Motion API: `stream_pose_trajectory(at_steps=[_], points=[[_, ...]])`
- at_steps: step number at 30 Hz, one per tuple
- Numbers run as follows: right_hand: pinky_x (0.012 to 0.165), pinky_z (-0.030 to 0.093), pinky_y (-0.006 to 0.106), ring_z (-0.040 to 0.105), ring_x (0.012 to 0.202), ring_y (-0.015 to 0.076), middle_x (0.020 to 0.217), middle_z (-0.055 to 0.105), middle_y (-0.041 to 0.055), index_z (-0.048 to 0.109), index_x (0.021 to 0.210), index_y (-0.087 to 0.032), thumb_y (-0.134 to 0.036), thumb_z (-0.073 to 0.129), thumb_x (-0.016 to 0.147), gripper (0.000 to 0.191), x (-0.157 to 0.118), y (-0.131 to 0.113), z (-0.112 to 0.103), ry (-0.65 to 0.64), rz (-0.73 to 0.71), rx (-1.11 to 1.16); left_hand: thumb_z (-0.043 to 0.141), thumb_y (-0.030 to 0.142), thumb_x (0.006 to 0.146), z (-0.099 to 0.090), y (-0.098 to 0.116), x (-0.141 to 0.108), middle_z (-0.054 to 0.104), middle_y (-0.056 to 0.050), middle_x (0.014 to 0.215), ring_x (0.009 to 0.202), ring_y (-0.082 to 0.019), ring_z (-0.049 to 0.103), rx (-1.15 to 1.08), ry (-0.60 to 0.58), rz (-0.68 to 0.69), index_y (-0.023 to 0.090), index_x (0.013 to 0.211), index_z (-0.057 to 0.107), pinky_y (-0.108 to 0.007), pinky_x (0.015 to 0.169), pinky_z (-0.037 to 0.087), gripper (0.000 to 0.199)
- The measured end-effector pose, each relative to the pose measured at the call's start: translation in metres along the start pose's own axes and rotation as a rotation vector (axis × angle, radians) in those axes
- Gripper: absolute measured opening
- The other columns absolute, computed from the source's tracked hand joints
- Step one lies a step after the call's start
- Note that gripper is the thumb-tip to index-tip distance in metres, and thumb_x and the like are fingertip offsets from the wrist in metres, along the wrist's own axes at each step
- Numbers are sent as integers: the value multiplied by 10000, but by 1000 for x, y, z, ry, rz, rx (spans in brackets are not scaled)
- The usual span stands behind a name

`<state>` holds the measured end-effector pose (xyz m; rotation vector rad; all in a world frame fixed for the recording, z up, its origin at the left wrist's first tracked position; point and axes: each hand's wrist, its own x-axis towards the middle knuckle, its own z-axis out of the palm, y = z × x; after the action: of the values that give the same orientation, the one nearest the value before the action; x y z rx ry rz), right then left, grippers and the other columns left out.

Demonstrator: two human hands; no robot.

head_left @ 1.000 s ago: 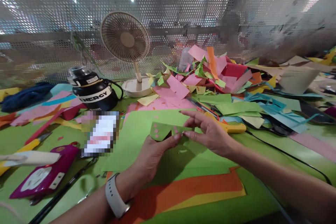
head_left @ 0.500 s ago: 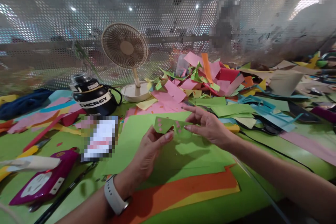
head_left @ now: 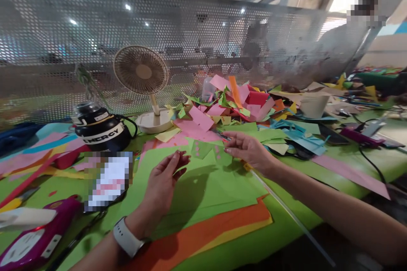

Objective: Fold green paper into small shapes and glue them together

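Observation:
My right hand (head_left: 246, 150) pinches a small folded green paper piece (head_left: 203, 149) between thumb and fingers, at its right end. Rows of small pink marks run down its two halves. A thin dark object (head_left: 223, 136) shows by the right fingertips; I cannot tell whether it is held. My left hand (head_left: 165, 175), with a white-banded watch (head_left: 127, 237) on the wrist, hovers left of the piece, apart from it. Its fingers are loosely curled and parted, with nothing plainly in them. Large green sheets (head_left: 187, 207) lie under both hands, on top of orange paper (head_left: 210, 230).
A fan (head_left: 143, 72) and a black bottle (head_left: 103, 131) stand at the back left. Paper scraps (head_left: 229, 101) are heaped behind the hands. Left lie a blurred-out phone-like object (head_left: 110, 182) and a purple device (head_left: 38, 237). A perforated metal screen (head_left: 197, 46) closes the back.
My left hand has let go of the green paper piece and drawn back left. The right hand still holds it. The camera view has tilted up and turned right.

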<state>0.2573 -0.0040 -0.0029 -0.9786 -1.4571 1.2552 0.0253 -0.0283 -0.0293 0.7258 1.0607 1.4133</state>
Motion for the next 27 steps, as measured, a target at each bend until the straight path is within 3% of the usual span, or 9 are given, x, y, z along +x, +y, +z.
stream_pose_trajectory(at_steps=[4, 8, 14, 19, 24, 27], points=[[602, 449, 222, 599, 682, 101, 758, 636, -15, 610, 1129, -165, -252, 742, 703, 455, -6, 0, -3, 44, 10, 42, 797, 443, 631, 2, 3, -4, 722, -51, 744, 763, -178, 665, 65, -25, -35, 157, 747, 700, -246, 646, 494, 324], [646, 454, 231, 605, 690, 94, 752, 646, -22, 633, 1075, -160, -277, 773, 676, 438, -13, 1, -2, 32, 35, 104, 748, 567, 643, 10, 7, -10, 694, -11, 669, 680, -166, 644, 25, -98, -110, 172, 764, 687, -258, 589, 513, 418], [632, 441, 232, 584, 643, 91, 688, 630, -29, 653, 926, -155, -443, 792, 640, 430, -25, 1, 4, 12, 60, 81, 900, 334, 489, 16, 4, -17, 686, 69, 710, 628, -89, 602, -35, -54, -103, 194, 738, 701, -177, 554, 503, 348], [534, 399, 218, 519, 537, 91, 573, 561, -43, 539, 692, -178, -681, 699, 607, 534, -29, 2, 7, 69, 27, -44, 929, 290, 392, 19, 3, -26, 715, 69, 732, 615, -79, 606, -68, -11, -160, 197, 746, 730, -153, 512, 507, 417], [459, 334, 228, 400, 441, 89, 465, 437, -31, 457, 516, -192, -789, 346, 790, 666, -36, 1, 1, 109, -51, -270, 939, 274, 317, 23, 9, -31, 717, 60, 691, 573, -75, 600, -103, 26, -181, 179, 742, 739, -145, 464, 506, 479], [539, 392, 233, 490, 575, 117, 619, 547, 12, 575, 657, -159, -718, 359, 850, 630, -44, -10, -4, -1, -121, -338, 936, 268, 305, 24, 13, -30, 707, 61, 662, 547, -75, 593, -123, 57, -175, 181, 716, 736, -147, 449, 502, 465]])
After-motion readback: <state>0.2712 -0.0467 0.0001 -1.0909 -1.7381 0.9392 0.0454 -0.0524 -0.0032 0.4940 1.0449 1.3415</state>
